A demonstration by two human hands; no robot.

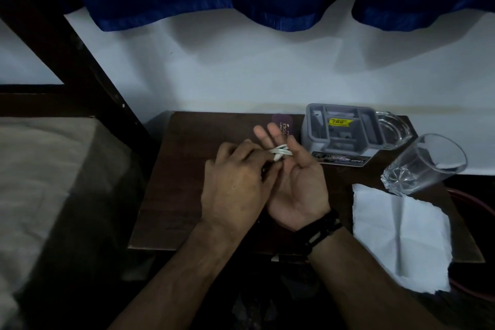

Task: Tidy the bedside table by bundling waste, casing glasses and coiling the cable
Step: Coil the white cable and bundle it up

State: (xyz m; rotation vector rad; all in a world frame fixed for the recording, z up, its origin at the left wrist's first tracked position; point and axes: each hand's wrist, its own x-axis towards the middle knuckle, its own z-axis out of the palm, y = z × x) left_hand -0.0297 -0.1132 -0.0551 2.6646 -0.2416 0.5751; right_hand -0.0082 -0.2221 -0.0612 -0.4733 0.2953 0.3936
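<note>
**Coiling the cable over the bedside table**

Dim light falls on the dark bedside table [187, 195], where the person winds a white cable [281, 153] around the fingers of the upturned right hand [297, 185], just beside the grey organiser box [340, 136]. The left hand [235, 182] seems to pinch the cable's loose end. Even, snug turns should keep the coil tidy; the loops sit across the right fingers, which stay straight.

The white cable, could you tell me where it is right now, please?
In the head view it is wound around the right hand's fingers, above the table's middle, with the left hand pinching it.
</note>
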